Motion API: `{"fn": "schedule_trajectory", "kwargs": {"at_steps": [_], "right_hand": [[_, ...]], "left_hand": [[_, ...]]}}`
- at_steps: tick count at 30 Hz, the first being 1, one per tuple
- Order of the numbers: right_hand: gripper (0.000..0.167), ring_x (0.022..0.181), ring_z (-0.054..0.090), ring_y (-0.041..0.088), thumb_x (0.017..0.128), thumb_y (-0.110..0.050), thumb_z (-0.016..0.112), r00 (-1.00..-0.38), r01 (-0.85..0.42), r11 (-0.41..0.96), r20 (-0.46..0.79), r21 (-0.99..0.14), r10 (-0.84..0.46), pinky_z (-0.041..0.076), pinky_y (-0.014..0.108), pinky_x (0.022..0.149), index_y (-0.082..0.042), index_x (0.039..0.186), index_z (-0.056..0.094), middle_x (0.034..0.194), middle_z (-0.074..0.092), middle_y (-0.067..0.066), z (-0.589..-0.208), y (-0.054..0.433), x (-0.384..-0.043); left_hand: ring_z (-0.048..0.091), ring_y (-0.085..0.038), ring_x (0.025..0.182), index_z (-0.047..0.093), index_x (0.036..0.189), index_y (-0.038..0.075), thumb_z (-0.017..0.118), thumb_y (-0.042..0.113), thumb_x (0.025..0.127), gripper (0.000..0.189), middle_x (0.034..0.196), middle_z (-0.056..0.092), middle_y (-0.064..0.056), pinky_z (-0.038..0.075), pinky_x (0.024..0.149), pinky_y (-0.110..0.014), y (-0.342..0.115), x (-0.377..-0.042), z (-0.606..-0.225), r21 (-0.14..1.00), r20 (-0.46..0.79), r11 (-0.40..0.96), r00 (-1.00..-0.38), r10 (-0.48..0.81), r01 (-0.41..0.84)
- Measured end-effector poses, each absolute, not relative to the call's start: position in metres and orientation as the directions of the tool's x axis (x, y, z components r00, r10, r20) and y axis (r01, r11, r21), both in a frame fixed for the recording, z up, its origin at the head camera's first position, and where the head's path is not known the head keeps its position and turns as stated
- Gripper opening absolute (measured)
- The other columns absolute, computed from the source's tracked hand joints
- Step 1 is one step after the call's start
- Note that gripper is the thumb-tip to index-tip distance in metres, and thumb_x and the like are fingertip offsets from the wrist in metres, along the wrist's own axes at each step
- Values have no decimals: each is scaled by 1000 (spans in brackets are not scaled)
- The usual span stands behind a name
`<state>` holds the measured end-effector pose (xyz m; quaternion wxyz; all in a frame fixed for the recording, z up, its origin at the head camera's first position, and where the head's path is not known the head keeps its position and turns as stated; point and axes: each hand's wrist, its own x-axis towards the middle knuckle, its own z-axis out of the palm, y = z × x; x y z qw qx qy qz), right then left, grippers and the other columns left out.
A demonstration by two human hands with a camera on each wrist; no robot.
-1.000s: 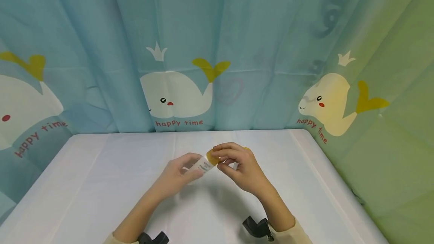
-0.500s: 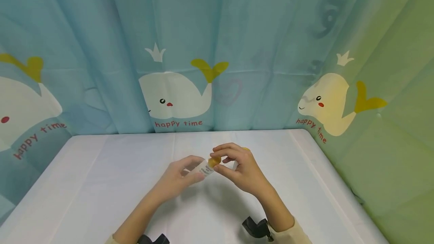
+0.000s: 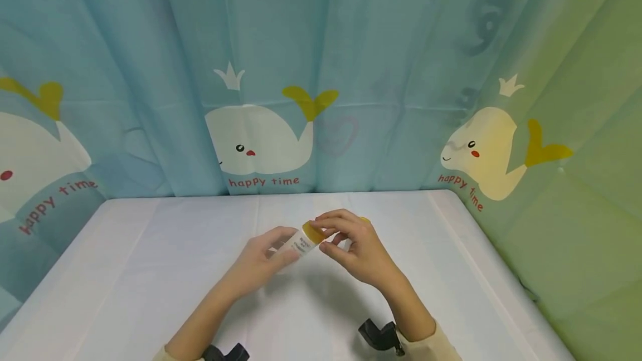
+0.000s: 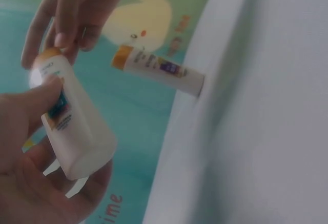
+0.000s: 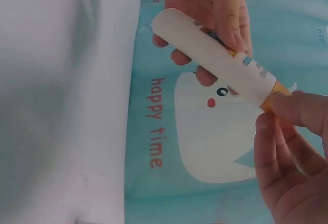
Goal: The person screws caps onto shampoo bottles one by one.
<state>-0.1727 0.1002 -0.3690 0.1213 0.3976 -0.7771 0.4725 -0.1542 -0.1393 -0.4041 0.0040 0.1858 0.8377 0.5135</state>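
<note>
A white bottle (image 4: 84, 131) with an orange cap (image 3: 313, 232) is held tilted above the table, its cap end toward the right hand. My left hand (image 3: 261, 261) grips the bottle's body, thumb on the printed side. My right hand (image 3: 358, 247) has its thumb and fingers at the cap, and in the right wrist view they pinch it. A second white bottle (image 4: 159, 71) with an orange cap stands upright on the table, mostly hidden behind the right hand in the head view.
A white table (image 3: 165, 272) lies under both hands. Blue and green curtains (image 3: 391, 71) printed with whales hang behind it and along its right side. Black wrist mounts (image 3: 378, 336) sit near both sleeves.
The right thumb and fingers have shifted about the cap, closing in half a second ago and spreading a little now. The held bottle tipped slightly and came back. The left hand keeps its grip.
</note>
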Motion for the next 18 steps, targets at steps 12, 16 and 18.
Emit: {"fn": "schedule_trajectory", "kwargs": {"at_steps": [12,16,18], "right_hand": [[34,124,60,21,89,-9,75,-576,-769,155,569,-620,-587,55,35,94,-11,122,69,132,64,6,-369,105,-178],[33,128,57,22,90,-9,73,-566,-737,100,529,-669,-632,54,36,96,-9,123,69,133,65,8,-370,106,-177],[31,125,59,21,90,-9,73,-559,-734,82,530,-675,-638,56,37,91,-9,121,70,130,66,8,-370,106,-176]], "left_hand": [[64,-20,97,62,133,14,59,26,101,35,121,68,-4,56,75,-33,-148,-159,-405,915,146,255,-846,512,312],[63,-20,95,62,133,12,59,23,101,34,118,68,-7,55,75,-33,-149,-160,-407,938,132,190,-804,580,291],[63,-21,96,62,132,12,59,22,101,33,118,68,-8,55,76,-34,-150,-160,-408,942,144,164,-793,592,294]]}}
